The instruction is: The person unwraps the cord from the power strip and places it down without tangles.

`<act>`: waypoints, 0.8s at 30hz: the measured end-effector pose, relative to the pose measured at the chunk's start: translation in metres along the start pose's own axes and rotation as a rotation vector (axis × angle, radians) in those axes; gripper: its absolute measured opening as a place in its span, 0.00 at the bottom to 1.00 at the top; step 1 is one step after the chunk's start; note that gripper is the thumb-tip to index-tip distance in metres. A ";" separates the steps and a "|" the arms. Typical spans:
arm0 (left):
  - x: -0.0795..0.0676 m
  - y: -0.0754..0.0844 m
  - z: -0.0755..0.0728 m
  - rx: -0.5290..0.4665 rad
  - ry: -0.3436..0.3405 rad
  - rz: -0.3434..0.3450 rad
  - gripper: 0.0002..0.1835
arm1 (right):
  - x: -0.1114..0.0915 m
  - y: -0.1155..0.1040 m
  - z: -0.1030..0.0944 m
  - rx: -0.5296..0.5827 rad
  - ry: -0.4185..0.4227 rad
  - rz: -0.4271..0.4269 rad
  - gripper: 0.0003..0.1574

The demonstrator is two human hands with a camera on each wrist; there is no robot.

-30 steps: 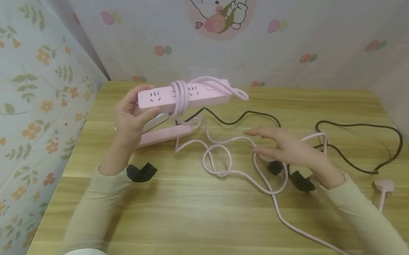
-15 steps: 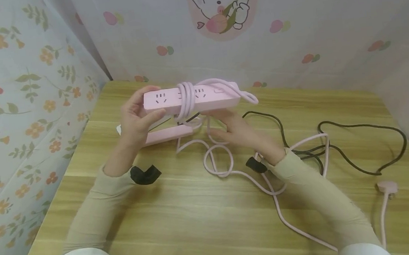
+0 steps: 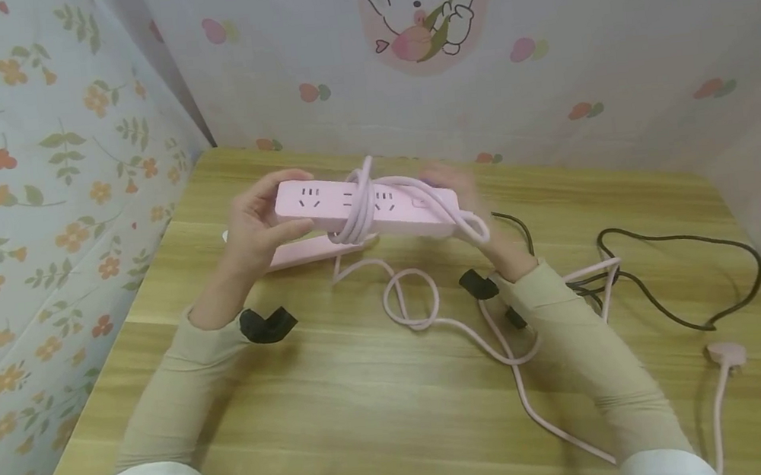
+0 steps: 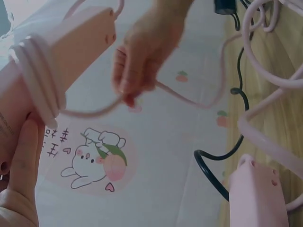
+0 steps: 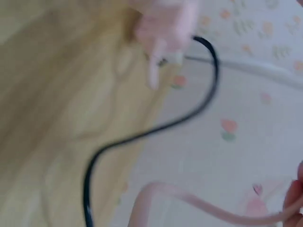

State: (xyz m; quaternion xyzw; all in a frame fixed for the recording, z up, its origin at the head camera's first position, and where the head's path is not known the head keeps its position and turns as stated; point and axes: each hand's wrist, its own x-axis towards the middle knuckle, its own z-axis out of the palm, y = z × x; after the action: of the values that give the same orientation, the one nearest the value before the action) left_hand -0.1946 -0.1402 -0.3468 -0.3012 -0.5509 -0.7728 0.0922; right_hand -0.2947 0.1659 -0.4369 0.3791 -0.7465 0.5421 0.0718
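Observation:
A pink power strip (image 3: 329, 203) is held up above the table, its pink cord (image 3: 359, 213) wrapped around its middle in several turns. My left hand (image 3: 247, 223) grips the strip's left end, with the thumb along the front. Partly hidden behind the right end and blurred, my right hand (image 3: 464, 191) is raised. In the left wrist view, the right hand (image 4: 144, 59) pinches the cord (image 4: 90, 114), which runs from the wrapped turns through its fingers and hangs down beyond. Only a few fingertips (image 5: 293, 201) of the right hand show in its own wrist view.
A second pink power strip (image 3: 309, 251) lies on the wooden table (image 3: 343, 424), below the held one. Its looped pink cord (image 3: 435, 293) crosses a black cable (image 3: 683, 235) on the right. A pink plug (image 3: 727, 355) lies far right. A printed curtain (image 3: 451, 108) hangs behind.
My right hand has moved left, reached under the held strip, then risen behind it, and one turn of cord now sticks up above the strip. The left hand keeps its grip.

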 end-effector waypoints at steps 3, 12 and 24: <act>0.000 -0.002 -0.001 0.004 -0.043 -0.017 0.22 | 0.015 -0.053 -0.009 -0.139 0.197 -0.038 0.11; 0.001 -0.010 -0.003 0.072 0.039 -0.065 0.27 | 0.005 -0.137 -0.026 -0.250 0.323 -0.239 0.05; 0.006 -0.012 -0.004 0.053 0.239 -0.008 0.25 | -0.030 -0.139 -0.010 -0.542 -0.065 -0.263 0.07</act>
State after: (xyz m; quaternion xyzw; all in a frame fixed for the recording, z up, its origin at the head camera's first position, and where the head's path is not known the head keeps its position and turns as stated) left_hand -0.2066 -0.1382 -0.3534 -0.2021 -0.5574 -0.7888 0.1620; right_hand -0.1875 0.1718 -0.3434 0.4565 -0.8105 0.2967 0.2161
